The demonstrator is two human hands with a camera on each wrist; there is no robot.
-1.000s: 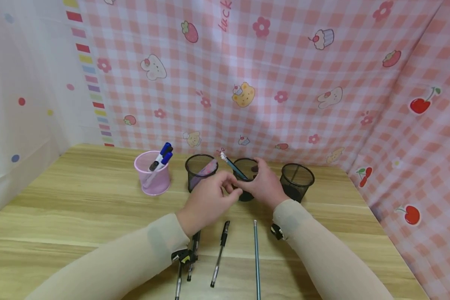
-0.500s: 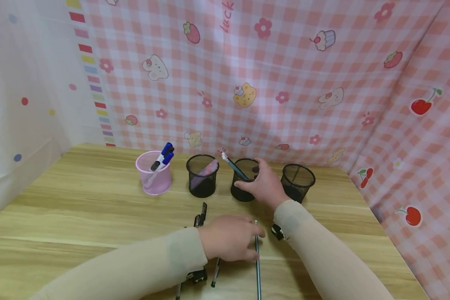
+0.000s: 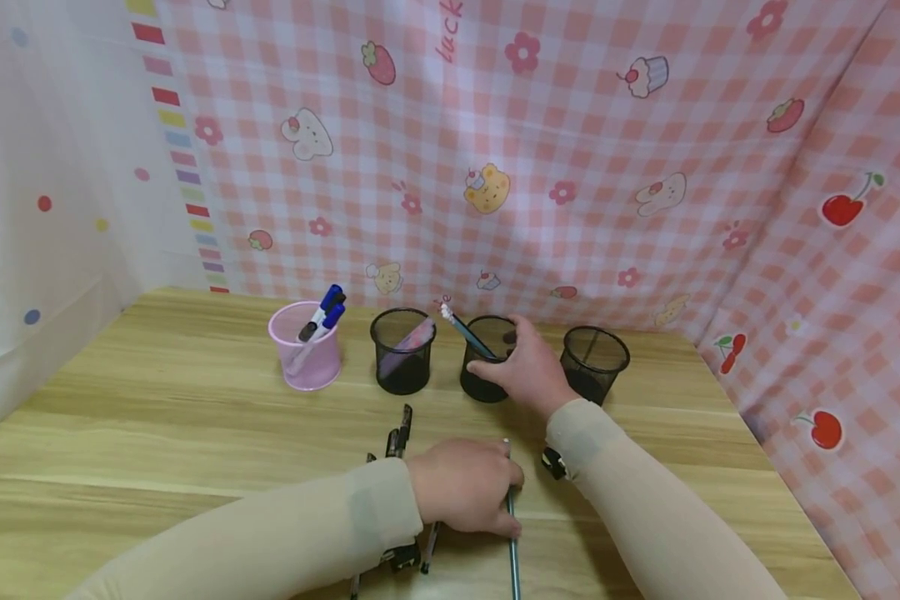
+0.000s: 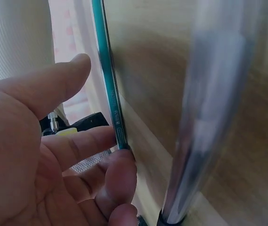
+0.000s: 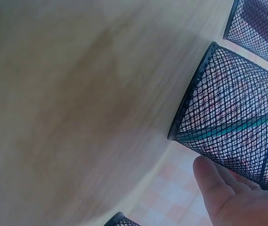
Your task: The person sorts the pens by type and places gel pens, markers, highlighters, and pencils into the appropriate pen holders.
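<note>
A teal pencil [image 3: 513,567] lies on the table, its eraser end away from me. My left hand [image 3: 465,487] is over its upper part, thumb and index finger reaching across it. In the left wrist view, the index fingertip touches the pencil [image 4: 106,66] near its end, while the thumb stands apart from it. My right hand [image 3: 528,367] grips a black mesh pen cup [image 3: 480,383], thumb at the near side and fingers round the far side. Teal pencils [image 3: 471,336] lean inside that cup; one shows through the mesh in the right wrist view.
A pink cup [image 3: 318,367] holds several markers. Beside it, a black mesh cup [image 3: 405,379] contains a purple-pink flat item. Another mesh cup [image 3: 596,379] stands right of my right hand. Black pens [image 3: 399,437] lie partly under my left arm. A checked curtain [image 3: 450,125] hangs behind.
My left hand has come down from beside the held cup to the pencil on the table, shifting slightly lower in the last half second. The right hand stays on the cup.
</note>
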